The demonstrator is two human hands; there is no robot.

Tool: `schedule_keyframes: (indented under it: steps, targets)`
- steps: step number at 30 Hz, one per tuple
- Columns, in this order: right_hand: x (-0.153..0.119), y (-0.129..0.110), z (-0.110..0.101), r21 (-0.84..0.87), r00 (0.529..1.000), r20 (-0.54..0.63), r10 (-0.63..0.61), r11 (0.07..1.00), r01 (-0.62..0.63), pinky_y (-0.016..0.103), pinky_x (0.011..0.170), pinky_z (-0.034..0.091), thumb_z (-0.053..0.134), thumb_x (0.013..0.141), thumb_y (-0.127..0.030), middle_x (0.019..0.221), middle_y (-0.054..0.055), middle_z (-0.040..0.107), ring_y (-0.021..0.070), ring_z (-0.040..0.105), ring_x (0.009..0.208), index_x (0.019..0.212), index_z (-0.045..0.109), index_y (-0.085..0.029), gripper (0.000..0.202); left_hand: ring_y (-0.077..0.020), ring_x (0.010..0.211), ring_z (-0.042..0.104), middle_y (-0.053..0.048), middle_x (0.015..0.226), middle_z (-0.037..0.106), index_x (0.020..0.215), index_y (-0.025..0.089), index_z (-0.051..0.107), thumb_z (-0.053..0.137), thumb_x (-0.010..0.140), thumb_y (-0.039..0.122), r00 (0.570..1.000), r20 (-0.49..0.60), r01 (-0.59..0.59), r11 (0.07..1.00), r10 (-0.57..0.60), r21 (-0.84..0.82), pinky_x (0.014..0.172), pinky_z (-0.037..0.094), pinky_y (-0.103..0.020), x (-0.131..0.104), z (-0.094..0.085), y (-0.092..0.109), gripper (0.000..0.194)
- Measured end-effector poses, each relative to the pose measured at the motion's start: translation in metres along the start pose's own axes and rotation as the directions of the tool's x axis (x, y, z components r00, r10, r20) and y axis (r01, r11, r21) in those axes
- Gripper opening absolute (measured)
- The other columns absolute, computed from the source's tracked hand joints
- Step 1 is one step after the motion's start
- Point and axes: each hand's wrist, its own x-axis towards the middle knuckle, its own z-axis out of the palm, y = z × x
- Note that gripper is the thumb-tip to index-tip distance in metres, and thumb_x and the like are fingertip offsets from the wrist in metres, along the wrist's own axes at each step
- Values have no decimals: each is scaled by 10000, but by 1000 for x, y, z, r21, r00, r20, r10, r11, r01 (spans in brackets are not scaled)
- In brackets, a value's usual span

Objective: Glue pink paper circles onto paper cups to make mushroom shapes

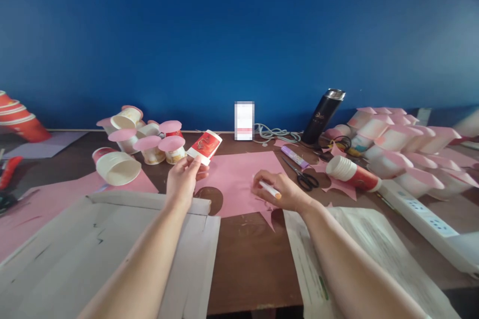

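My left hand (186, 174) is closed around the lower part of a red and white paper cup (205, 146), which is tilted and raised above the table. In my right hand (279, 188) is a white pen (270, 189) with an orange end, gripped above the pink paper (239, 177). That sheet has a rounded cut-out along its left edge and ragged scraps at its lower right. Black-handled scissors (307, 181) and a purple glue stick (295, 157) lie just beyond my right hand.
Cups topped with pink discs (148, 143) stand at the left; cups with angular pink tops (404, 144) crowd the right. A black bottle (322, 117), a cup stack (352, 173), a power strip (422, 219) and a lit phone (244, 120) surround the work area. Grey cardboard (112, 254) covers the front left.
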Motion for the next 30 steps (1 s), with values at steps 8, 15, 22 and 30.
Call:
schedule_keyframes:
  steps: [8, 15, 22, 30]
  targets:
    - [21, -5, 51, -245, 966, -73, -246, 944, 222, 432, 1020, 363, 591, 850, -349, 1159, 106, 626, 220, 575, 1114, 1196, 450, -231, 392, -158, 666, 658, -45, 695, 666, 821, 119, 635, 706, 681, 406, 998, 66, 16, 1000, -17, 15, 658, 576, -297, -3, 5, -5, 328]
    - [10, 13, 22, -374, 990, -137, -44, 927, -11, 387, 878, 416, 496, 901, -353, 976, 58, 685, 214, 636, 897, 1106, 487, -234, 237, -154, 690, 662, -34, 698, 650, 793, 120, 613, 694, 692, 352, 1000, -18, 21, 999, -22, -51, 664, 574, -296, -1, 4, 1, 266]
    - [3, 15, 6, -242, 963, -252, 91, 958, -154, 293, 676, 423, 532, 861, -389, 814, 17, 679, 195, 630, 733, 948, 553, -246, 169, -123, 689, 648, -40, 731, 667, 831, 114, 633, 741, 672, 319, 985, 79, 164, 977, -154, -136, 658, 558, -245, -7, 6, -1, 281]
    - [21, -4, 27, 628, 829, -469, 304, 775, 70, 372, 832, 507, 664, 775, -408, 1103, 67, 677, 202, 635, 1026, 1037, 436, -256, 379, -88, 692, 646, -41, 739, 671, 807, 119, 628, 704, 741, 189, 875, 347, 413, 895, -338, -169, 680, 547, -188, -20, 19, -5, 122]
